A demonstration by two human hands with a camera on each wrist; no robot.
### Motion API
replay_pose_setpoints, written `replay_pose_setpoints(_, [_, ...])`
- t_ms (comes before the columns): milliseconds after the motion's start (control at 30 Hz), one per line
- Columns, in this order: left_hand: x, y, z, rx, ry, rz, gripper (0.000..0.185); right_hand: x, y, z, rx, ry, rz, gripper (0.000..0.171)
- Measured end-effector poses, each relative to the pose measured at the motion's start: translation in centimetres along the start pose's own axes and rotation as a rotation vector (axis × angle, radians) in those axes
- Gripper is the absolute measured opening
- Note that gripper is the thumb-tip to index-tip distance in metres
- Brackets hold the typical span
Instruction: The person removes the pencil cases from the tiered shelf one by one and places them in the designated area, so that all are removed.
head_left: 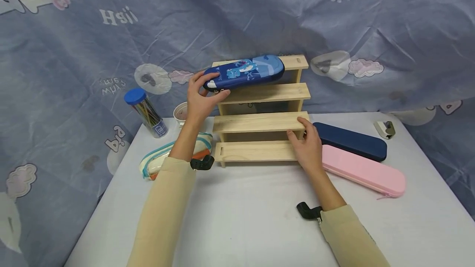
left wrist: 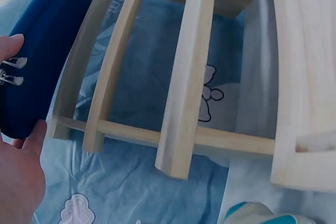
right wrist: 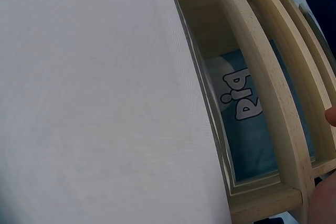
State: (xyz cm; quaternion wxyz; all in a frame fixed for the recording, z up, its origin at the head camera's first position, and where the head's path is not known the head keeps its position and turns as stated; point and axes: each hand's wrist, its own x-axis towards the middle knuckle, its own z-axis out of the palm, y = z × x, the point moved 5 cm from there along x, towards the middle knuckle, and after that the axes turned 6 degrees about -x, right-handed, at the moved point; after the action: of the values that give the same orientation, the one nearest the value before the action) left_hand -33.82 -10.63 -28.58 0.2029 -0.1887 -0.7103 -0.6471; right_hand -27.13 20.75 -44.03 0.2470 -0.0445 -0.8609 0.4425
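The head view looks forward and down over the whole wooden rack (head_left: 259, 110), while both wrist views sit close beside each grip, sharing that rack's slats (left wrist: 186, 77) (right wrist: 273, 98).

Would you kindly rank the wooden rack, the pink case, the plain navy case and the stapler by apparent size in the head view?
1. wooden rack
2. pink case
3. plain navy case, partly hidden behind the pink one, so nearly alike
4. stapler
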Motion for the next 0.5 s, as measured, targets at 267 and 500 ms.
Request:
replay_pose_setpoints(267, [-1.7, 1.5, -0.8, 0.004, 0.007, 0.020, 0.049, 0.1, 0.1, 0.1, 0.012, 0.000, -0.011, 0.054])
replay_pose_setpoints(500, [-2.9, 2.2, -1.6, 0.029, 0.007, 0.026, 0.047, 0.1, 0.3, 0.2, 0.001, -0.004, -0.002, 0.054])
